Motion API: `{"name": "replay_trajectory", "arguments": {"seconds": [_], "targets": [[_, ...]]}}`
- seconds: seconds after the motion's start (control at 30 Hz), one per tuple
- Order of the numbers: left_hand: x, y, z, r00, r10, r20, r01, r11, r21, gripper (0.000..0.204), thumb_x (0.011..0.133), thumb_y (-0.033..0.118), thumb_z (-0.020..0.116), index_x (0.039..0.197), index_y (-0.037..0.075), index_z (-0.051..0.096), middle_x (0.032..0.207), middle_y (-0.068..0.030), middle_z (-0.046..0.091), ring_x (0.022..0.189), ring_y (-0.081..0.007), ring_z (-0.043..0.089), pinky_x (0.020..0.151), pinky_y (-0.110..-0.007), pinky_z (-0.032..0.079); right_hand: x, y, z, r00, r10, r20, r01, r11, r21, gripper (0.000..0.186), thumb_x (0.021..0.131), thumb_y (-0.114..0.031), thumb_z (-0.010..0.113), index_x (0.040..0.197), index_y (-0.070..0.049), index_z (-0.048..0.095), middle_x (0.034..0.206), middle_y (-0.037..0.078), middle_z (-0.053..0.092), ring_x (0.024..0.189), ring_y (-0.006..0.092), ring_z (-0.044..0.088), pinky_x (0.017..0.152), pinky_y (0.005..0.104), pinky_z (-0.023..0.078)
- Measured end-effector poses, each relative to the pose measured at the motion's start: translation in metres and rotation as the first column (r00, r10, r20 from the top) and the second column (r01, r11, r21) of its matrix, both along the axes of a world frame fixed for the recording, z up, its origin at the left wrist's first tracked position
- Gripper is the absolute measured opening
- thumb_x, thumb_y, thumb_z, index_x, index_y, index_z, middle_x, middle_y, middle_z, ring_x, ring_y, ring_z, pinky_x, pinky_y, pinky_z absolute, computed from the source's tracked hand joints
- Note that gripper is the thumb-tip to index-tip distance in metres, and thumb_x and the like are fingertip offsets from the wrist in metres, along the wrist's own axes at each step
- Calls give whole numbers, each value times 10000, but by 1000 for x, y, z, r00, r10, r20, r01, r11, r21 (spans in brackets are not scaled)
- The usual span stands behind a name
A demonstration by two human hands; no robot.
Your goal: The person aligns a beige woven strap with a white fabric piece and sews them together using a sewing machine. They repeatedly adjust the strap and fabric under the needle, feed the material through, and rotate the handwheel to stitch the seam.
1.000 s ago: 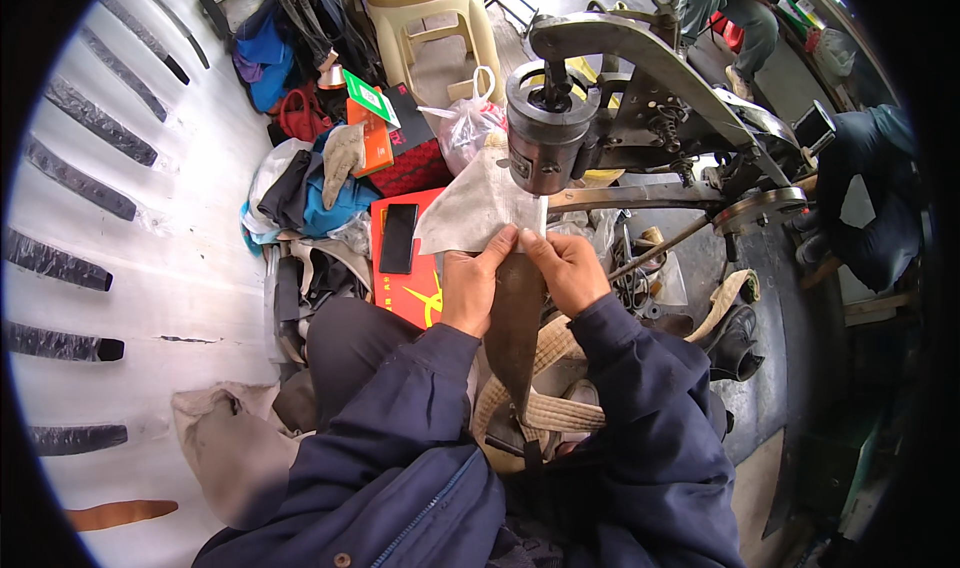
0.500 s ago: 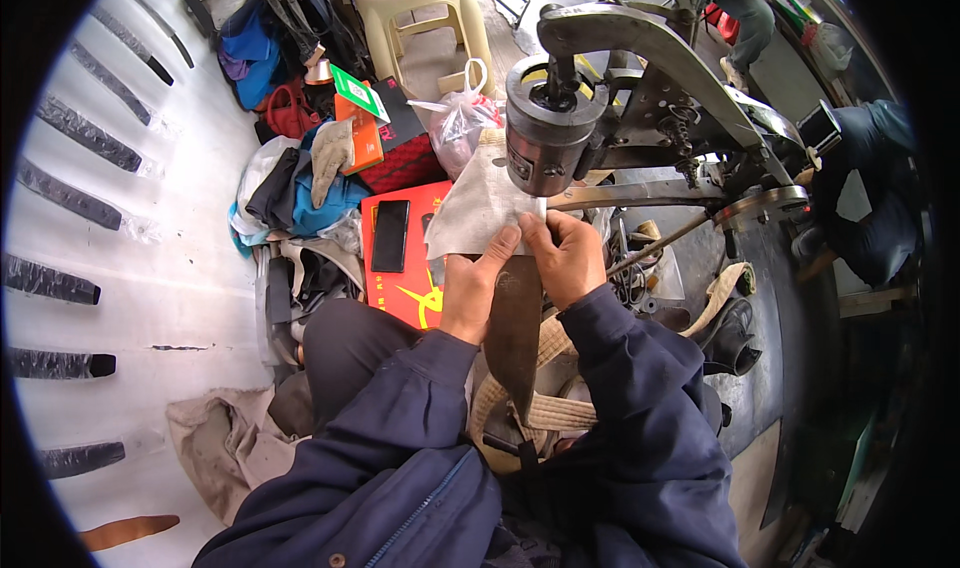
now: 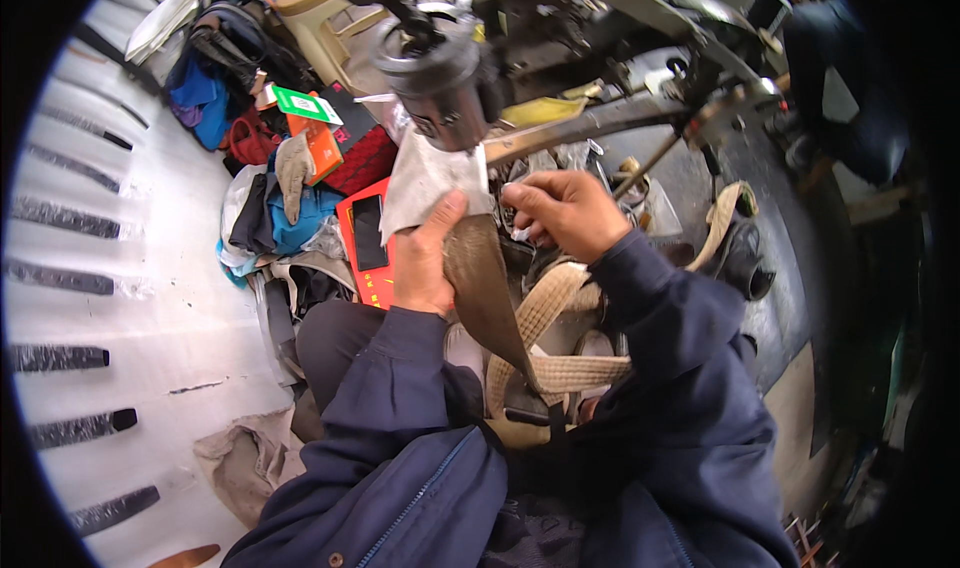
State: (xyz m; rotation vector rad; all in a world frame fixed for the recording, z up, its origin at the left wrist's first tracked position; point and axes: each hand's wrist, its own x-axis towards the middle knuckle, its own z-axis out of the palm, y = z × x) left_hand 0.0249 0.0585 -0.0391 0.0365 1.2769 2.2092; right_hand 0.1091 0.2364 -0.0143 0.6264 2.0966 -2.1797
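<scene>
Just below the dark metal cylinder (image 3: 435,88) of a sewing-machine-like device lies a piece of off-white cloth (image 3: 418,180). My left hand (image 3: 425,268) grips the cloth's lower edge, thumb on top, where it meets a long brown strap (image 3: 485,283). The strap hangs down toward my lap, next to ribbed beige webbing (image 3: 545,313). My right hand (image 3: 570,210) is apart from the cloth, to its right, fingers curled and thumb against the forefinger. Whatever it may pinch is too small to make out.
The machine's metal arm (image 3: 620,8) spans the upper right. A phone (image 3: 371,236) lies on a red box (image 3: 350,213) at left. Bags and clothes (image 3: 265,208) pile beyond, near a beige stool (image 3: 310,8). A dark shoe (image 3: 742,258) lies right.
My right hand has come off the cloth and moved right. My left hand still holds the cloth. The whole view has shifted, so the machine appears further left and higher.
</scene>
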Motion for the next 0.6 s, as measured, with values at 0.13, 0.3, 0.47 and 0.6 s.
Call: {"name": "replay_trajectory", "arguments": {"seconds": [0.13,0.3,0.47,0.6], "targets": [[-6,-1,-2,996,-59,62,58,998,25,394,927,171,733,1279,39,615,1036,-89,716,822,-216,718,745,-369,604,41,47,17,998,-66,6,63,969,239,286,1011,-262,645,1106,4,687,816,7,668,687,51,602,601,197,487],[-5,0,4,997,-63,37,63,998,5,370,912,123,730,1257,30,635,1073,-78,708,886,-203,707,771,-365,595,80,101,20,974,-190,-126,223,908,355,319,986,-272,664,1106,22,694,814,30,687,671,71,605,582,208,489],[-8,-7,14,992,-114,48,115,993,-13,367,897,78,729,1249,21,644,1087,-82,710,897,-220,712,784,-372,595,114,177,-10,890,-414,-194,419,569,707,454,918,-298,720,1234,18,644,840,120,692,744,186,655,693,328,528],[-13,-9,13,980,-133,147,137,990,-15,318,892,95,738,1193,26,662,1019,-82,718,859,-227,714,751,-388,594,136,227,-26,812,-575,-98,418,457,785,693,903,-353,736,1426,15,470,951,115,688,798,148,607,687,282,496]]}}
